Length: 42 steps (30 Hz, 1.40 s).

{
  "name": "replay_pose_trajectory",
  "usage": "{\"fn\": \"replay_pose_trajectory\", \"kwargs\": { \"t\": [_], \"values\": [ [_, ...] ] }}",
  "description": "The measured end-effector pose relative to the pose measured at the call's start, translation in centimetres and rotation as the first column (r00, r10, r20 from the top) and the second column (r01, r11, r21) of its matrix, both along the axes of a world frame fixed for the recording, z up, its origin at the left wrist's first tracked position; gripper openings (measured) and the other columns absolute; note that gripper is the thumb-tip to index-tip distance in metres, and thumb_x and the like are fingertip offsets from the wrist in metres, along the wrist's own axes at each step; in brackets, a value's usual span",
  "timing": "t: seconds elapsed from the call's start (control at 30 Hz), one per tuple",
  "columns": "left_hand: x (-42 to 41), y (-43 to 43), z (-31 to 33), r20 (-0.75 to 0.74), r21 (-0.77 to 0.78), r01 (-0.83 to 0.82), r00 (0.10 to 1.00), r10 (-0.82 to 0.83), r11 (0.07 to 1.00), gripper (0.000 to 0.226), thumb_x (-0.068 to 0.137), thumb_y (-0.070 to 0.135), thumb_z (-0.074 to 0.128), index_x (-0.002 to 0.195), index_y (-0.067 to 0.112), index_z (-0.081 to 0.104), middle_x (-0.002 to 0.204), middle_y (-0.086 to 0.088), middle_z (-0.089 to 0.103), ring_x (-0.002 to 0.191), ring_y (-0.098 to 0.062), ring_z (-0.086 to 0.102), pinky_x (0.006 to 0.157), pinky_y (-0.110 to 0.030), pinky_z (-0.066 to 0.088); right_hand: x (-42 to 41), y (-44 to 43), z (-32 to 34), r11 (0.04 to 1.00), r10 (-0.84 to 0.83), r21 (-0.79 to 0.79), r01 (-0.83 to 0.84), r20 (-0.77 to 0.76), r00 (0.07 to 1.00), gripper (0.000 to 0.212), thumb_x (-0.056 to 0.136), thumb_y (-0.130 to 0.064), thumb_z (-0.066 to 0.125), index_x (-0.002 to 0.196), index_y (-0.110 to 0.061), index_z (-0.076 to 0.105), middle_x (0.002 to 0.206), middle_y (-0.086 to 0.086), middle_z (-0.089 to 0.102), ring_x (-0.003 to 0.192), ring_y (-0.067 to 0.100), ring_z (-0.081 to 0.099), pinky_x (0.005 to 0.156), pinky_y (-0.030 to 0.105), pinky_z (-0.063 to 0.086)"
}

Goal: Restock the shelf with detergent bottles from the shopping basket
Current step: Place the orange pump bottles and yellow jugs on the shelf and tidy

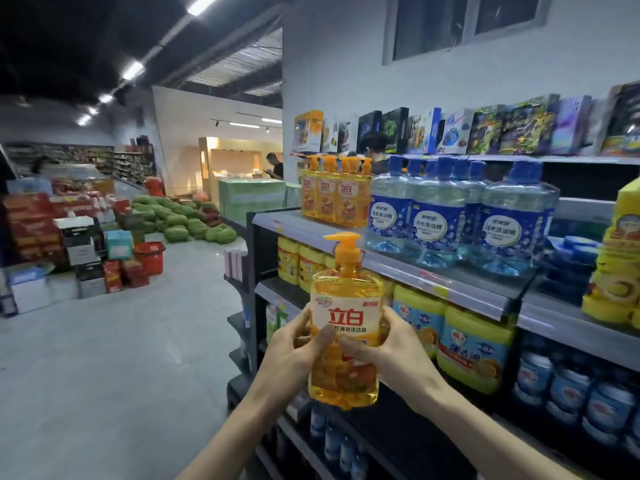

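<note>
The left hand (pixel 294 344) and the right hand (pixel 389 348) together grip one orange detergent bottle (pixel 346 306), fingers curled round its sides and both thumbs pressed on the front label, nearly meeting at its middle. The bottle stands upright in the air, pump top uppermost with the spout pointing left, in front of the shelf edge (pixel 398 268) and not resting on anything. Just beyond it, on the shelf at the height of the pump, stand three big blue bottles (pixel 438 230) in a front row, each with a round white label, and more blue caps show behind them, too crowded to count. Left of these, at the shelf's end, is a row of matching orange pump bottles (pixel 332 199): three labels face out, with more pump tops behind. On the level below, two yellow tubs (pixel 298 263) sit at the left and two larger yellow tubs with blue labels (pixel 450 334) to their right, beside the right wrist. The top shelf carries a line of coloured boxes (pixel 485 128). Well apart, across the grey floor, one red basket (pixel 150 256) stands near stacked cartons, and a heap of watermelons (pixel 187 218) lies behind it.
</note>
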<state>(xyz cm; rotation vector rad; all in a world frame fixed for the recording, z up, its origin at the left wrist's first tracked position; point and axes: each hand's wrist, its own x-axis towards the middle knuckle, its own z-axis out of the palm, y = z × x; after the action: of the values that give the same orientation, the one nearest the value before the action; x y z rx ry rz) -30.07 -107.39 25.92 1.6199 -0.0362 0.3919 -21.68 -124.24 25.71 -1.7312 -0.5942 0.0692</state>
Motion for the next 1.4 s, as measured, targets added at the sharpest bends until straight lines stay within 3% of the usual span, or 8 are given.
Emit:
{"fn": "replay_pose_trajectory", "kwargs": {
  "t": [0.2,0.33,0.6,0.73,0.87,1.07,1.23,1.4],
  "values": [
    [9.0,4.8,1.2,0.035,0.006,-0.031,0.999,0.031,0.999,0.044,0.089,0.043,0.065,0.132,0.038,0.061,0.108,0.02,0.078,0.103,0.002,0.073,0.076,-0.017,0.059,8.6,4.7,2.1,0.999,0.051,0.014,-0.051,0.035,0.998,0.072,0.067,-0.048,0.093,0.127,-0.028,0.06,0.112,-0.015,0.078,0.104,0.004,0.075,0.086,0.031,0.065],
    [15.1,7.8,3.2,0.072,0.02,-0.043,0.997,0.041,0.999,0.041,0.093,0.04,0.065,0.134,0.039,0.059,0.109,0.021,0.078,0.104,0.004,0.072,0.077,-0.015,0.058,15.1,7.5,4.9,0.997,0.075,-0.007,-0.075,0.072,0.995,0.077,0.063,-0.054,0.093,0.128,-0.032,0.059,0.113,-0.017,0.078,0.103,0.001,0.074,0.09,0.036,0.065],
    [26.5,13.4,7.3,0.228,0.047,-0.089,0.971,0.076,0.995,0.031,0.096,0.034,0.062,0.127,0.04,0.063,0.113,0.014,0.078,0.108,-0.002,0.073,0.08,-0.018,0.059,26.3,13.8,9.0,0.991,0.084,0.092,-0.098,0.147,0.986,0.065,0.07,-0.037,0.092,0.124,-0.031,0.057,0.108,-0.019,0.077,0.101,-0.001,0.074,0.075,0.021,0.062],
    [31.5,17.0,9.0,0.29,0.061,-0.103,0.954,0.081,0.993,0.043,0.096,0.04,0.06,0.138,0.036,0.062,0.12,0.013,0.077,0.115,-0.006,0.071,0.087,-0.024,0.061,30.7,17.9,10.5,0.986,0.006,0.161,-0.037,0.188,0.982,0.063,0.072,-0.03,0.095,0.123,-0.03,0.058,0.108,-0.009,0.079,0.098,0.004,0.076,0.073,0.024,0.063],
    [36.9,21.9,10.0,0.338,0.057,-0.063,0.94,0.04,0.996,0.043,0.097,0.038,0.059,0.141,0.035,0.06,0.121,0.013,0.077,0.114,-0.005,0.071,0.084,-0.02,0.06,35.0,23.0,11.4,0.98,-0.061,0.201,0.018,0.212,0.975,0.064,0.075,-0.026,0.096,0.126,-0.026,0.058,0.11,-0.008,0.079,0.099,0.006,0.076,0.078,0.029,0.065],
    [43.8,29.3,10.1,0.386,0.038,0.036,0.921,-0.048,0.999,0.046,0.099,0.036,0.057,0.144,0.028,0.059,0.124,0.009,0.076,0.117,-0.008,0.071,0.088,-0.023,0.06,40.3,30.0,12.1,0.976,-0.177,0.17,0.135,0.27,0.946,0.067,0.075,-0.028,0.096,0.129,-0.025,0.057,0.112,-0.006,0.077,0.1,0.007,0.076,0.079,0.034,0.066],
    [49.5,34.7,10.5,0.406,0.044,0.13,0.904,-0.136,0.991,0.047,0.098,0.036,0.056,0.143,0.027,0.058,0.123,0.009,0.076,0.116,-0.009,0.071,0.087,-0.022,0.059,44.5,34.9,12.5,0.963,-0.259,0.155,0.222,0.291,0.921,0.07,0.071,-0.036,0.098,0.128,-0.029,0.058,0.113,-0.008,0.076,0.1,0.004,0.075,0.074,0.029,0.065],
    [54.8,38.5,10.0,0.392,0.059,0.217,0.893,-0.222,0.974,0.051,0.1,0.031,0.057,0.151,0.028,0.052,0.129,0.006,0.075,0.119,-0.011,0.07,0.09,-0.022,0.059,48.7,38.5,11.5,0.945,-0.324,0.141,0.296,0.273,0.906,0.066,0.074,-0.032,0.097,0.126,-0.031,0.057,0.115,-0.01,0.077,0.104,0.007,0.075,0.084,0.034,0.066]
  ]
}}
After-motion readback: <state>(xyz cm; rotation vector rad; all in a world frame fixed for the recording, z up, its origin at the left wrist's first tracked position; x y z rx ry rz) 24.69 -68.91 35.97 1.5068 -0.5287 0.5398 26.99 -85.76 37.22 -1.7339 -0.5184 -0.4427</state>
